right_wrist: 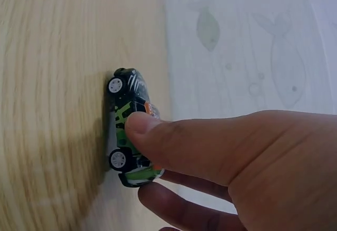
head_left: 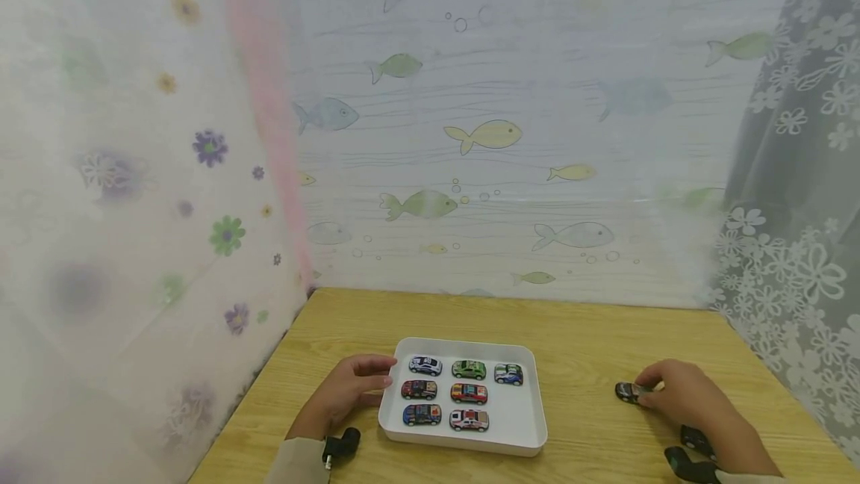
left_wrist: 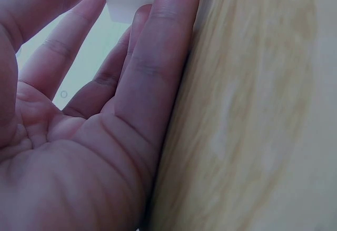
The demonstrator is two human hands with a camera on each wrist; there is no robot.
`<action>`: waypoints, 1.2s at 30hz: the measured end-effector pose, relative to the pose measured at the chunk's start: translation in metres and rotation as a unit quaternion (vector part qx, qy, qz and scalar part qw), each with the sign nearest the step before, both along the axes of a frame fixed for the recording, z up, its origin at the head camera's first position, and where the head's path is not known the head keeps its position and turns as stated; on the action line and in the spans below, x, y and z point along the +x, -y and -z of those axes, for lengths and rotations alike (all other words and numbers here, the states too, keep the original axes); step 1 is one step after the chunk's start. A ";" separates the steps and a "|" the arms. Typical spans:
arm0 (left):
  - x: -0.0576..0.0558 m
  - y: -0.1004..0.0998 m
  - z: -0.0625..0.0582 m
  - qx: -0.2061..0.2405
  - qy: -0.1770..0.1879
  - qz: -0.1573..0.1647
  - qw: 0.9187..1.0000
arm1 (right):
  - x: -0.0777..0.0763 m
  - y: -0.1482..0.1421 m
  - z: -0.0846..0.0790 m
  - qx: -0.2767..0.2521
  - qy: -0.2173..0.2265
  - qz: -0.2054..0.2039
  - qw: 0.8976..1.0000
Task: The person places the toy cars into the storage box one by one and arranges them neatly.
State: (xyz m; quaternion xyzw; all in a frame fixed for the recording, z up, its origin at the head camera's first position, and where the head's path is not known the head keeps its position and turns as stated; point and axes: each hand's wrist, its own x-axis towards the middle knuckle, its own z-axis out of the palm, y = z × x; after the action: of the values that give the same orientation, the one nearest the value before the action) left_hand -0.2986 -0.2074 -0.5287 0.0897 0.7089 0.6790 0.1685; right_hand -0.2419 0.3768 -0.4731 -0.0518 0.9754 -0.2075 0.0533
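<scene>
My right hand (head_left: pixel 681 394) pinches a small toy car (right_wrist: pixel 126 128), black and green with orange marks, its thumb against the side. In the right wrist view the car's wheels face the wood tabletop. The head view has this hand well to the right of a white tray (head_left: pixel 540 413). My left hand (head_left: pixel 349 387) is beside the tray's left wall, its loosely extended fingers at the rim. Seen from the left wrist, the palm and fingers (left_wrist: pixel 158 57) lie along the tabletop, with the fingertips against the tray's white corner.
Several toy cars stand in the tray, among them a green one (head_left: pixel 468 370), a red and yellow one (head_left: pixel 469 393) and a dark blue one (head_left: pixel 422 414). Fish-patterned sheeting (head_left: pixel 484 170) hangs behind the wooden table (head_left: pixel 591 327); a flowered curtain (head_left: pixel 134 245) hangs at left.
</scene>
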 end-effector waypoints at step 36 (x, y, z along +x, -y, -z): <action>0.001 0.001 -0.001 0.005 0.001 0.002 1.000 | -0.008 0.091 -0.018 -0.171 -0.081 -0.041 0.981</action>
State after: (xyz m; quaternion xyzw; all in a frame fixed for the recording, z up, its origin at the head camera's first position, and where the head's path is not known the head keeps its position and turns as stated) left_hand -0.2978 -0.2081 -0.5281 0.0908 0.7049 0.6826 0.1701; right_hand -0.2500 0.2854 -0.4552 -0.1167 0.9237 -0.3640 -0.0267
